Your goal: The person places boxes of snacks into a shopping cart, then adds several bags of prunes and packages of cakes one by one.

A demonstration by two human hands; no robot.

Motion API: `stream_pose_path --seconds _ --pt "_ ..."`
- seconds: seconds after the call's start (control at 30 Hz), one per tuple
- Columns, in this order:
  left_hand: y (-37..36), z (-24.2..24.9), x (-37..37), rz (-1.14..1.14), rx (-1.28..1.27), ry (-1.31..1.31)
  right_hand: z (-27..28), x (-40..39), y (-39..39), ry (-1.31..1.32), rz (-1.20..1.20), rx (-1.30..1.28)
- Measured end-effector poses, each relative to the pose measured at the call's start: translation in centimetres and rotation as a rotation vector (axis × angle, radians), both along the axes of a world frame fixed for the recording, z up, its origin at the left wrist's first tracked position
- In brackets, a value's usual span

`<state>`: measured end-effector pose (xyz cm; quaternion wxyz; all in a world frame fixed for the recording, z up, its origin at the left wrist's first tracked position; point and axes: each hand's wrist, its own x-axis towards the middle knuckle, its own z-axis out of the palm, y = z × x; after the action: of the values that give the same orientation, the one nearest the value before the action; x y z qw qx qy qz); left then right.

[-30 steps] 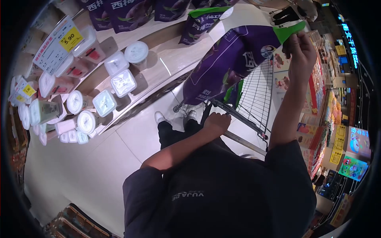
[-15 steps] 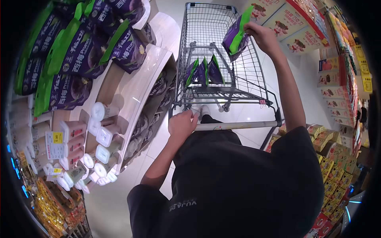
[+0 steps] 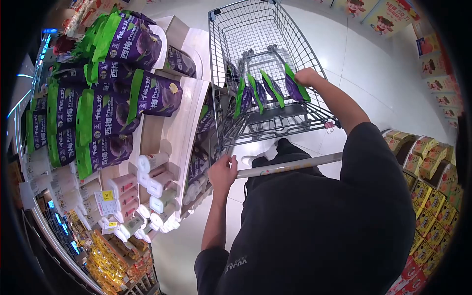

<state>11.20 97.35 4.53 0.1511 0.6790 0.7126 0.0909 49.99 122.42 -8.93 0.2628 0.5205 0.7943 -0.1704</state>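
Observation:
My right hand (image 3: 307,77) reaches into the shopping cart (image 3: 318,123), its fingers closed at the green top edge of a purple prune bag (image 3: 293,87). That bag stands upright at the right end of a row inside the cart. Beside it are several more prune bags (image 3: 272,88) of the same kind, leaning a little. My left hand (image 3: 222,172) is wrapped round the left end of the cart handle (image 3: 290,166), close to my body.
Left of the cart, a shelf (image 3: 189,105) bears stacked prune bags (image 3: 115,110) and white-lidded plastic tubs (image 3: 157,184). Its edge runs close along the cart's side. Stacked yellow boxes (image 3: 427,206) stand at the right, with printed cartons (image 3: 386,22) farther off.
My right hand has lowered the prune bag from above the cart's right side into the row. The view has turned, and the shelf now appears farther right. My left hand stays at the handle.

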Motion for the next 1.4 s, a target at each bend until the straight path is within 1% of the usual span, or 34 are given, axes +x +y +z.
stream_pose_path --seconds 0.03,0.13,0.2,0.23,0.27,0.3,0.33,0.4,0.47,0.53,0.57,0.6,0.67,0.7,0.73,0.77,0.8,0.83,0.87,0.93,1.0,1.03,1.07,1.13,1.17,1.2,1.23,1.3,1.33,1.4 --pt "-0.1 -0.1 0.0 0.012 0.010 -0.017 0.1 -0.2 0.0 0.051 -0.071 -0.018" --pt "-0.1 -0.4 -0.1 0.029 0.017 -0.017 1.1 -1.2 0.3 0.102 -0.127 0.010" --pt "-0.1 -0.5 0.0 0.044 0.028 -0.029 -0.5 -1.2 1.3 0.095 -0.128 -0.020" --pt "-0.1 -0.5 0.1 0.046 0.023 -0.030 -1.7 -1.3 1.6 0.111 -0.174 -0.028" --pt "0.0 -0.5 0.1 0.042 0.030 -0.032 -1.6 -1.7 1.7 0.128 -0.219 -0.035" --pt "0.1 -0.4 0.1 0.040 0.038 -0.034 -1.1 -2.2 1.8 0.132 -0.281 -0.126" --pt "0.2 -0.4 0.1 0.047 0.037 -0.034 -1.5 -2.6 1.6 0.131 -0.274 -0.127" --pt "0.4 -0.2 0.3 0.044 0.034 -0.013 -1.4 -3.7 0.9 0.102 -0.263 -0.250" --pt "0.6 -0.4 0.5 0.052 0.042 -0.019 -0.3 -4.1 -0.4 0.050 -0.242 -0.218" --pt "0.8 -0.4 0.2 0.060 0.058 -0.020 0.7 -4.7 -0.5 0.130 -0.501 -0.146" --pt "0.8 -0.3 0.1 0.040 0.073 -0.016 -1.7 -4.4 0.2 0.176 -0.583 -0.230" --pt "0.9 -0.2 0.0 0.020 0.086 -0.013 -3.2 -4.3 0.2 0.172 -0.573 -0.222" --pt "1.0 -0.2 -0.1 0.065 0.064 -0.065 -4.4 -4.3 0.8 0.359 -0.680 -0.085" --pt "1.1 0.0 -0.1 0.041 0.063 -0.063 -1.0 -5.1 -0.1 0.467 -0.844 -0.160" --pt "1.2 0.1 -0.2 0.020 0.066 -0.060 -2.1 -5.1 -0.3 0.460 -0.828 -0.148" --pt "1.3 -0.2 -0.4 0.002 0.055 -0.084 -3.9 -4.9 -0.2 0.326 -0.716 0.012" --pt "1.6 0.0 -0.5 0.019 0.071 -0.092 -3.5 -5.6 0.0 0.194 -0.600 0.172" --pt "1.8 0.3 -0.5 -0.010 0.048 -0.094 -3.0 -6.4 0.5 0.167 -0.607 0.214" --pt "1.9 0.5 -0.5 -0.039 0.020 -0.096 -1.1 -8.1 1.6 0.162 -0.589 0.227" --pt "2.3 0.4 -0.9 -0.065 0.019 -0.124 5.1 -13.2 3.1 0.402 -0.535 0.359" --pt "2.6 0.4 -1.2 -0.120 -0.024 -0.171 10.8 -19.5 4.4 0.716 -0.368 0.493" --pt "2.7 0.4 -1.3 -0.137 -0.033 -0.158 14.9 -23.3 4.2 0.755 -0.308 0.491" --pt "2.9 0.1 -1.4 -0.129 -0.021 -0.171 17.4 -26.8 4.3 0.817 -0.213 0.548" --pt "3.1 -0.5 -1.6 -0.170 -0.027 -0.201 23.3 -34.2 3.6 0.824 -0.139 0.463" --pt "3.2 -0.4 -1.7 -0.216 -0.034 -0.198 24.5 -37.5 3.8 0.910 -0.101 0.407" --pt "3.3 -0.5 -1.8 -0.211 -0.018 -0.213 25.3 -40.3 4.1 0.992 -0.061 0.347" --pt "3.4 -0.6 -1.9 -0.244 -0.034 -0.201 26.0 -42.6 4.4 0.976 -0.042 0.353" --pt "3.5 -0.7 -2.0 -0.286 -0.031 -0.189 26.4 -46.6 5.4 0.870 -0.245 0.017" --pt "3.4 -0.7 -2.1 -0.258 -0.022 -0.217 25.8 -47.7 6.0 0.843 -0.216 0.010" --pt "3.3 -0.9 -2.4 -0.304 -0.009 -0.239 23.2 -48.6 7.3 0.827 -0.318 0.065"
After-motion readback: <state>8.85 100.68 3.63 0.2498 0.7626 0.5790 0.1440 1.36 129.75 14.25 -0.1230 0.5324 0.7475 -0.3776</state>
